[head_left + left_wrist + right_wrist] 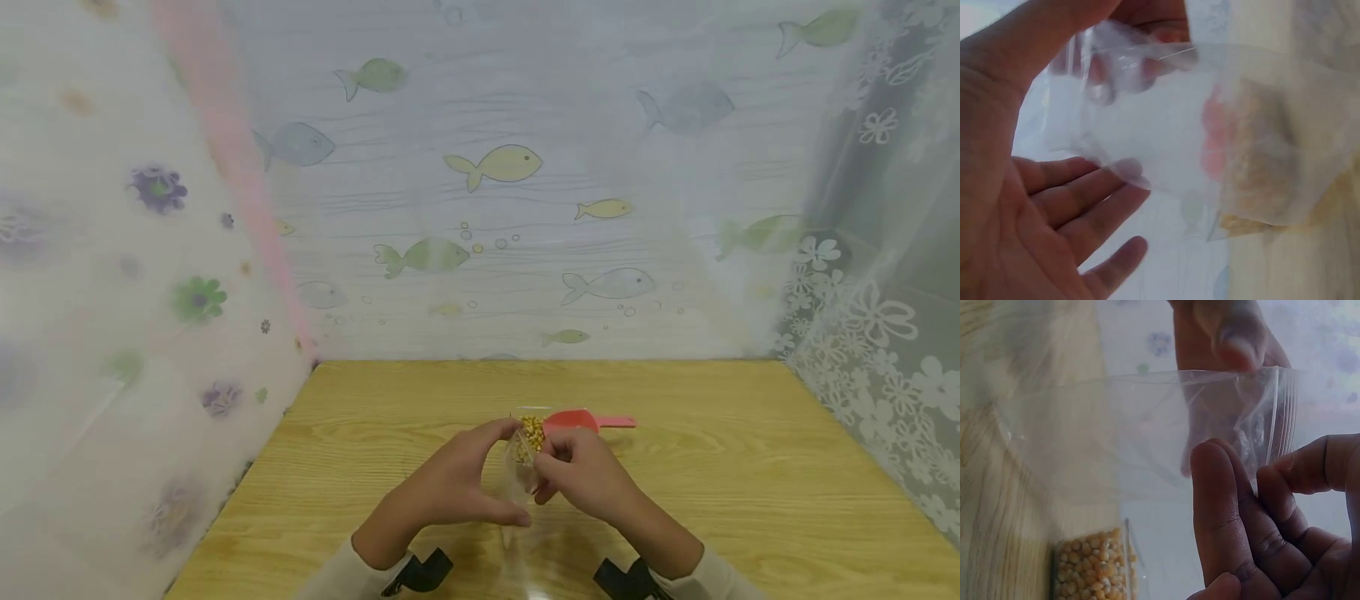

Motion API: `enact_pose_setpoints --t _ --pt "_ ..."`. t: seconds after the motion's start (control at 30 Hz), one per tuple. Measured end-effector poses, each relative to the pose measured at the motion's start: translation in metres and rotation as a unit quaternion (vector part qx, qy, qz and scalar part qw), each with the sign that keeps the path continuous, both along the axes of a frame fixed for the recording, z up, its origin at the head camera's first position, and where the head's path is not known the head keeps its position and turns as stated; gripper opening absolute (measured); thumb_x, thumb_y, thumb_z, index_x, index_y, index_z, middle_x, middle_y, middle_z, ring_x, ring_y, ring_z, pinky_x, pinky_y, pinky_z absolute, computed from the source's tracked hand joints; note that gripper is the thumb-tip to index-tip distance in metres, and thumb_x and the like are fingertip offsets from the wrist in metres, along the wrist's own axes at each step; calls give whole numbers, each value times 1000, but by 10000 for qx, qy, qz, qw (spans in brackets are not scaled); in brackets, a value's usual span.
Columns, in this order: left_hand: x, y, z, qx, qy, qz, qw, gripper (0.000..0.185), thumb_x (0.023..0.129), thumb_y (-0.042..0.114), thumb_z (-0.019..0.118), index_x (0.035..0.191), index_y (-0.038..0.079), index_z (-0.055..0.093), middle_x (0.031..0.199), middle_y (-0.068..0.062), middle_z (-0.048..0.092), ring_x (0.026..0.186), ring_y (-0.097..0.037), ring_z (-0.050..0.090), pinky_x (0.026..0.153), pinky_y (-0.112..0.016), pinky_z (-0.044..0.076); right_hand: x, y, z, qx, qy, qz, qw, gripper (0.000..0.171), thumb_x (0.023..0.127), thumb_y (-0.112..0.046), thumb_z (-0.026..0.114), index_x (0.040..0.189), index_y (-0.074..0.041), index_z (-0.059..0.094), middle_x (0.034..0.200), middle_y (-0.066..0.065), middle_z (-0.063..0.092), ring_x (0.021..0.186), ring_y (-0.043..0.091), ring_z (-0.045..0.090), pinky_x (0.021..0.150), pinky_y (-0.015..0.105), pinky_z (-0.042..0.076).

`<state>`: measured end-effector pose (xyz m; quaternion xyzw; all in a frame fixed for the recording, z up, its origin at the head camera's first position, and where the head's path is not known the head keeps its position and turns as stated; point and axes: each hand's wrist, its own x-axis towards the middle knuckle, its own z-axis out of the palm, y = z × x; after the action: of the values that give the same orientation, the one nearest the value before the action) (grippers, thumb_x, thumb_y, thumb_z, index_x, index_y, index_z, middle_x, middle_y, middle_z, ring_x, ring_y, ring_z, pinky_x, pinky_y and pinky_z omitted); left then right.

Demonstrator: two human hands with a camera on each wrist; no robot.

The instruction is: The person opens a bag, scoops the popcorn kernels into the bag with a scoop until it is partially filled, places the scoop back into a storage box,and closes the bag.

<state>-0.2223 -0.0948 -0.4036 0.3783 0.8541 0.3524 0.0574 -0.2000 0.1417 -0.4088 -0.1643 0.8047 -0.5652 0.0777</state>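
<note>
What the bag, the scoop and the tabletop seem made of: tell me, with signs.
Bag: thin, glossy clear plastic; it is see-through, with creases and glints.
Scoop: probably smooth, rigid plastic, given its even pinkish-red colour.
Tabletop: wood or wood-look laminate; grain shows, but which is unclear.

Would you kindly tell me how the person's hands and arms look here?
The left hand and right hand are bare, without gloves. Light cream sleeves end short of the wrists, with black pieces, perhaps straps or mounts, beside them.
</note>
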Motion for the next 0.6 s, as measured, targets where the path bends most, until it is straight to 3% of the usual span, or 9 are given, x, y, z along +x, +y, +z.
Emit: enact_pose_setpoints --t 0.13,0.3,0.43,0.6 --pt "3 1 -2 5 241 244 9994 99 79 63 84 158 24 39 152 5 54 137 -16 54 110 -47 50 0 0 0 -23 -7 9 10000 21 97 -8 57 78 -2 65 77 9 75 69 27 76 66 41 63" --pt "3 1 -3 86 528 294 9981 97 79 62 84 157 27 38 149 6 56 135 -16 57 107 -48 52 1 0 1 -10 7 -42 10000 20 95 -8 58 78 -2 65 77 8 75 68 26 75 68 44 63" --pt "3 -1 -7 267 1121 26 9933 89 82 54 85 154 28 39 148 8 55 128 -17 61 103 -44 55 1 0 1 35 10 -56 10000 19 95 -8 58 78 -3 66 77 7 75 67 26 75 68 45 62" --pt "3 -5 -8 373 1926 -246 9803 62 86 47 85 137 24 57 145 7 57 128 -16 61 102 -40 56 0 0 0 114 -4 -41 9999 20 96 -9 57 79 -3 67 78 7 75 66 27 75 68 47 62"
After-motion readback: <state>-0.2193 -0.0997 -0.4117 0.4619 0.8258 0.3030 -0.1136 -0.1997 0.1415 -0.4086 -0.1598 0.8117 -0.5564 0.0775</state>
